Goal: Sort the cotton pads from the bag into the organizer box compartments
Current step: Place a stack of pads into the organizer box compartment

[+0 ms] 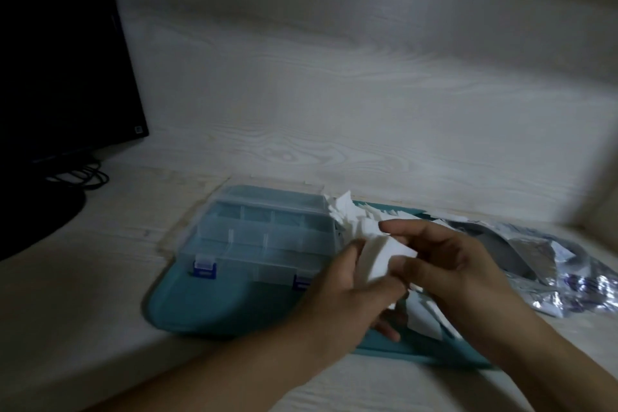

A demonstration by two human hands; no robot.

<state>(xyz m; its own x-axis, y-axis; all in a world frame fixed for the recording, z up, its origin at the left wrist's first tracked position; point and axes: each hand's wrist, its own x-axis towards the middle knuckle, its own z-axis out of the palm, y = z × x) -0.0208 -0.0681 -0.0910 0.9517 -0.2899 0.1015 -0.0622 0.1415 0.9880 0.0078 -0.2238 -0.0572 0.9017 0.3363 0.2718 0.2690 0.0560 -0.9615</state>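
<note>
A clear plastic organizer box [264, 237] with blue latches lies closed on a teal mat [214, 304]. Just right of the box, both hands hold a stack of white cotton pads [381, 257] above the mat. My left hand [344, 298] grips the stack from the left and below. My right hand [444, 264] pinches it from the right, thumb on top. More loose white pads [351, 214] lie piled behind the hands, and others [424, 318] below them. The crumpled silver bag [541, 261] lies at the right. The image is blurred.
A dark monitor [60, 53] with its round base and cables [83, 174] stands at the left on the pale wood-grain desk [83, 294]. A wood-grain wall panel rises behind the mat. The desk's front edge runs under my forearms.
</note>
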